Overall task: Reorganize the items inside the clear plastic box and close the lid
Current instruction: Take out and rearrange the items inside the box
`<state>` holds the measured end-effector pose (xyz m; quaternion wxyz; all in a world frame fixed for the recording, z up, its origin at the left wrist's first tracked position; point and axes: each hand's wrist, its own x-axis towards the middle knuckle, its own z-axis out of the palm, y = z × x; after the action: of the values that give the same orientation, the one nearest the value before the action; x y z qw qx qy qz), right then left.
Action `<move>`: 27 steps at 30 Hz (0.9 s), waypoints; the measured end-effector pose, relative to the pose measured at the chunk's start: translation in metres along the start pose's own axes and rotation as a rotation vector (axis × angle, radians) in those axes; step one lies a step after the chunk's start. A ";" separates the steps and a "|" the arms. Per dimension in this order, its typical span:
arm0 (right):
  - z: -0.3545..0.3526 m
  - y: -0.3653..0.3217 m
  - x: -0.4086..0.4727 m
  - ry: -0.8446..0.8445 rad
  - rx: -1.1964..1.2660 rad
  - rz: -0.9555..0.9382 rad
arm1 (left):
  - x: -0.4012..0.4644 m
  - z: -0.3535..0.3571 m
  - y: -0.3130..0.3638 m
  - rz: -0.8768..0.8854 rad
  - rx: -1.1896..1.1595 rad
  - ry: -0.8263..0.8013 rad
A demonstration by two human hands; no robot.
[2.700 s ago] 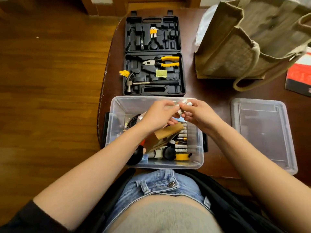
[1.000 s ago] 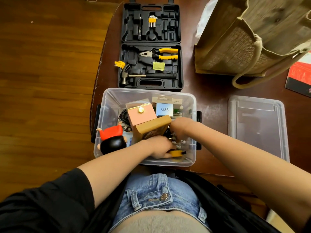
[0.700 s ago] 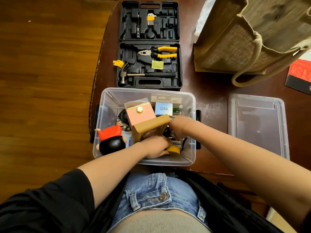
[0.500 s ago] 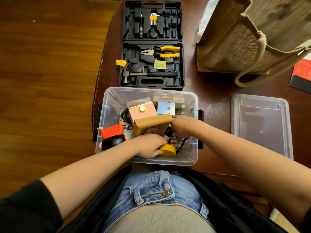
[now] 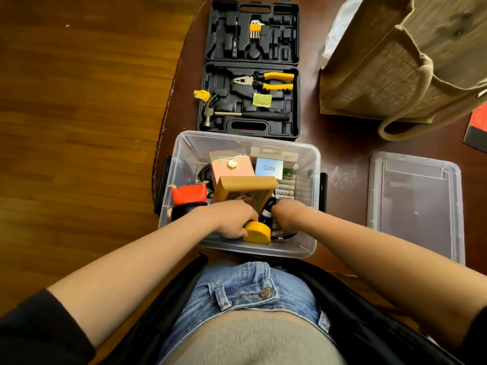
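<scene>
The clear plastic box (image 5: 184, 148) sits at the table's near edge, lid off. Inside are a pink box (image 5: 232, 171), a tan wooden frame (image 5: 247, 184) propped upright, a Q88 card (image 5: 269, 168), a row of batteries (image 5: 286, 187) and a red and black figurine (image 5: 188, 197). My left hand (image 5: 232, 218) is down in the near part of the box with fingers curled round a yellow round piece (image 5: 257, 231). My right hand (image 5: 287, 216) reaches in beside it among dark items; its fingers are hidden. The clear lid (image 5: 413, 204) lies on the table to the right.
An open black tool case (image 5: 251, 98) with pliers, a hammer and hex keys lies just behind the box. A burlap tote bag (image 5: 390, 69) stands at the back right, and a red booklet (image 5: 478, 127) lies at the right edge. Wooden floor lies to the left of the table.
Both hands dropped from above the box into its near end. The yellow round piece was pulled out from under the clutter and now lies more exposed in my left hand.
</scene>
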<state>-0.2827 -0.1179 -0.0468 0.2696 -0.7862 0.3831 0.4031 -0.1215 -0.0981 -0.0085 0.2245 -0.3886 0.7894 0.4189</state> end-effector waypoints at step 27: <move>-0.041 0.013 -0.028 0.130 0.148 0.056 | -0.004 0.020 0.002 -0.016 -0.147 -0.037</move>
<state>-0.2866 -0.1448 -0.0028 0.2901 -0.7776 0.4502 0.3293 -0.1205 -0.0793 -0.0155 0.2132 -0.4027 0.7490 0.4811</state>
